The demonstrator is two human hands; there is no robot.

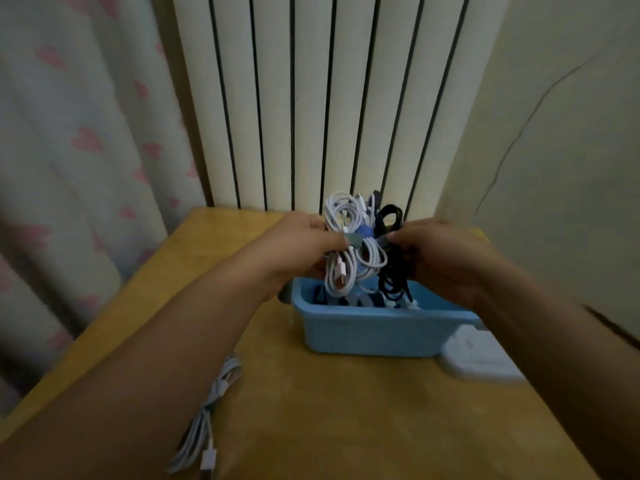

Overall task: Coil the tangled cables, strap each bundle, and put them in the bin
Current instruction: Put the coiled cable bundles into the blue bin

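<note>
My left hand (304, 247) and right hand (446, 258) hold a cluster of coiled cables between them, raised just above the blue bin (374, 334). Left fingers (334, 241) pinch the white bundles (349, 251) at their grey strap (354, 240); right fingers (398, 239) are curled round the black bundle (394, 258). The coils stand upright, long axis vertical, loops rising above my fingers and hanging below them toward the bin. A blue strap (364, 232) shows between the white coils. Count held: at least two white bundles and one black; the exact number cannot be told. More dark and pale items lie in the bin beneath my fingers, uncounted owing to blur. One loose white cable (211, 410) lies on the wooden surface (346, 427) under my left forearm, running toward me. One white flat object (481, 358) rests beneath my right wrist, touching the bin.
</note>
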